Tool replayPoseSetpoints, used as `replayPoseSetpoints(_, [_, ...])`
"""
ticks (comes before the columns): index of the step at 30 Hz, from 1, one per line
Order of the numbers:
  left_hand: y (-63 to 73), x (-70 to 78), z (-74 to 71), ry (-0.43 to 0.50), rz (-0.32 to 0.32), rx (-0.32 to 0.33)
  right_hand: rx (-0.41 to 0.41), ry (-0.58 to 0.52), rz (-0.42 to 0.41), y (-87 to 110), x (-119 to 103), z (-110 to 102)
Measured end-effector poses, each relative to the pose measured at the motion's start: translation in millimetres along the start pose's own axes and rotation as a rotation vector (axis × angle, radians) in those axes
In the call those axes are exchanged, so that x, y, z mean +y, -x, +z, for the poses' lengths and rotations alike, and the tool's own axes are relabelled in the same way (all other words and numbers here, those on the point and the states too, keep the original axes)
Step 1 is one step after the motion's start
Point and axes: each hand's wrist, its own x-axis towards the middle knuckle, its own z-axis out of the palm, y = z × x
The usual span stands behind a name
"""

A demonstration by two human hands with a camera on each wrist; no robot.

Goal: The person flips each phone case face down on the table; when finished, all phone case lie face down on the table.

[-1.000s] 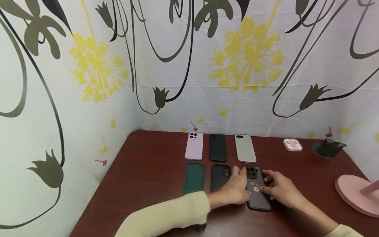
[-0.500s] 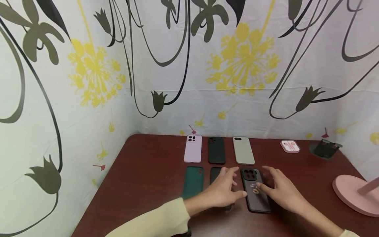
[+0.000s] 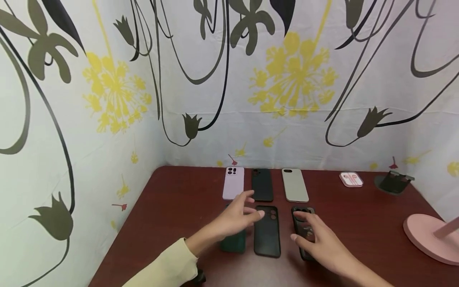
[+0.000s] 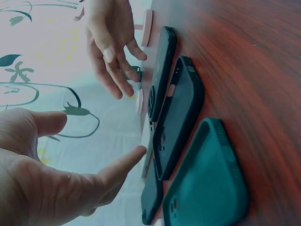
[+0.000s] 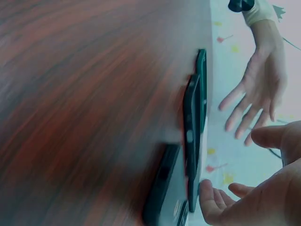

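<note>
The grip of the left hand is wide, thumb and fingers spread above the teal case, and the right hand parts its fingers just as widely over the charcoal case. On the worktop, seen from the head, the black case has teal at its 9 o'clock, charcoal at 3, and the lilac case, dark case and pale grey case at 11, 12 and 1.
</note>
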Motion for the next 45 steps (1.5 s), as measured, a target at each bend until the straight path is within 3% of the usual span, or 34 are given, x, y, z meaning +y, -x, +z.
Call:
replayPoseSetpoints(5, [6.3, -6.5, -1.3, 0.193, -0.092, -0.072, -0.131, -0.179, 0.051, -2.3, -8, 9])
replayPoseSetpoints(9, [11.1, -6.7, -1.8, 0.254, -0.174, -0.125, -0.211, -0.32, 0.109, -5.3, -13, 14])
replayPoseSetpoints(12, [14.0, -5.0, -1.5, 0.282, -0.202, -0.143, -0.218, -0.397, 0.188, -9.5, -18, 16])
replayPoseSetpoints(18, [13.6, -6.3, 4.0, 0.384, -0.198, -0.144, -0.209, -0.559, 0.303, -17.5, -25, 24])
replayPoseSetpoints(31, [9.1, -11.7, 15.5, 0.446, -0.25, -0.11, -0.195, -0.636, 0.348, -17.9, -29, 29])
replayPoseSetpoints(45, [6.6, -10.4, 19.2, 0.374, -0.258, -0.087, -0.158, -0.688, 0.357, -13.8, -31, 28])
